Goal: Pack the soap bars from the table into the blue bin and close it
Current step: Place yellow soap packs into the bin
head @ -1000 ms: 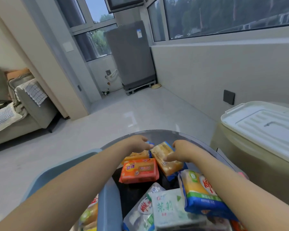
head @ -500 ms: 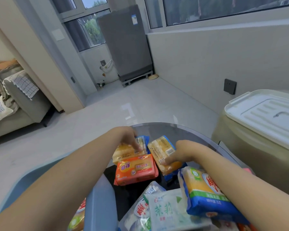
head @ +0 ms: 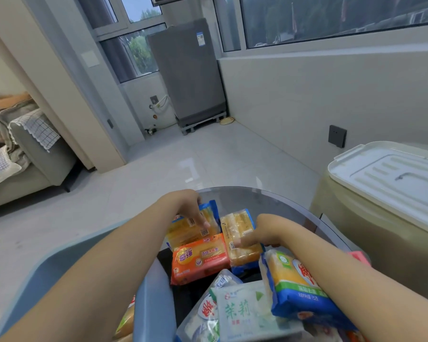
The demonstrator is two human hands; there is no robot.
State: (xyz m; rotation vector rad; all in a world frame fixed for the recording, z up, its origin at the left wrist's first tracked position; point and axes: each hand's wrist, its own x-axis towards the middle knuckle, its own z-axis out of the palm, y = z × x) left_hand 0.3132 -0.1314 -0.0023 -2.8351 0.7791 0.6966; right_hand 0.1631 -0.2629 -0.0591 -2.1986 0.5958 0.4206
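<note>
Gathering soap at the far edge of the round glass table (head: 269, 198): left hand (head: 188, 208) gripping a yellow soap pack (head: 190, 230), right hand (head: 255, 234) pinching another (head: 240, 233). Blue bin (head: 153, 304) (open, lower left) awaiting both; next, probably lifting clear of the orange pack (head: 199, 259).

Wrapped soap bars (head: 200, 258) lie crowded on the table beside the open blue bin (head: 153, 309)
</note>
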